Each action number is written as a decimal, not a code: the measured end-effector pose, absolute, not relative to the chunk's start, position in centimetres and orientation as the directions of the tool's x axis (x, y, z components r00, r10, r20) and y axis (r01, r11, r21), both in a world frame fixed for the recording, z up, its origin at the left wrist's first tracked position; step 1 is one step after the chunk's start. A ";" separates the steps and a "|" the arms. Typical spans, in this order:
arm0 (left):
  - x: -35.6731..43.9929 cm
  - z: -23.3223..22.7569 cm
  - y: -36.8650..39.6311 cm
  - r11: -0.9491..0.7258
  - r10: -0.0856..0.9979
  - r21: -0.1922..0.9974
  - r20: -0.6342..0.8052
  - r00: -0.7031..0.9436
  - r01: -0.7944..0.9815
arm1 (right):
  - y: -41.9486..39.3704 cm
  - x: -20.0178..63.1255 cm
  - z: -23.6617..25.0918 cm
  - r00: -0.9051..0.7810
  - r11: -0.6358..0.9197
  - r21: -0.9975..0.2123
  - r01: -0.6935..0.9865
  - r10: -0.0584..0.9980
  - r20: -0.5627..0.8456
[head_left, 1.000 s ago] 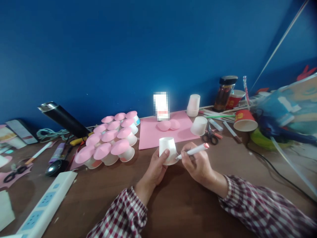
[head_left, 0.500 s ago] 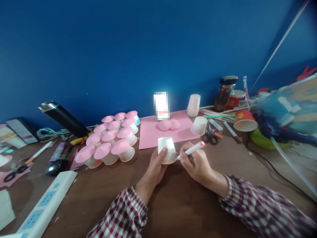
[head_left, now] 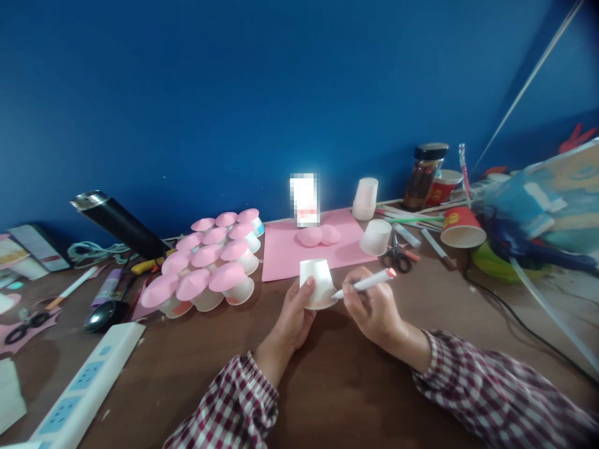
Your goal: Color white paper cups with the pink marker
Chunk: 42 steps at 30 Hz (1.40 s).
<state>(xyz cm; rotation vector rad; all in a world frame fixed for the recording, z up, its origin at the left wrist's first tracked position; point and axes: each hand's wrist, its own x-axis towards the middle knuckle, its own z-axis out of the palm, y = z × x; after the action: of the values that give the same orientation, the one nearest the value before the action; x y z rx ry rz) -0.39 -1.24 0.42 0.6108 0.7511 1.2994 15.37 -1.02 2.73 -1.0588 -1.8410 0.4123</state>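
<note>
Gripping an upturned white cup (head_left: 322, 287), marker (head_left: 372, 283) at its rim

Mouth down, the cup is over the brown table (head_left: 327, 393), just in front of a pink sheet (head_left: 279, 257). The left hand (head_left: 294, 315) clasps its side; the right hand (head_left: 378, 313) pinches the marker, tip at the cup's lower right edge. Pink-topped cups (head_left: 207, 255) stand in rows leftward; black scissors (head_left: 397, 254) lie rightward.

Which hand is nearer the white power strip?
Left. The left hand, holding a white cup, is right of the power strip; the right hand, holding a marker, is farther right.
</note>
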 end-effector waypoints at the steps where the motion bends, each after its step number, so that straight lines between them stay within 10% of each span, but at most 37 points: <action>1: -0.4 0.5 -1.2 0.170 0.985 0.764 -0.142 0.095 -0.622 | -1.0 15.4 2.8 -0.192 0.570 -0.660 0.490 0.809 0.555; 42: -0.7 0.6 -1.3 0.213 0.977 0.721 -0.150 0.151 -0.660 | -0.8 15.1 3.1 -0.226 0.538 -0.723 0.434 0.841 0.491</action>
<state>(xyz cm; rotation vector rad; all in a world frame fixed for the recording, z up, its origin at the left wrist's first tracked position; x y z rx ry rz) -0.67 -1.27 0.57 0.5662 0.6876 1.2693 15.14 -0.81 3.14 -1.0484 -1.8511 0.5536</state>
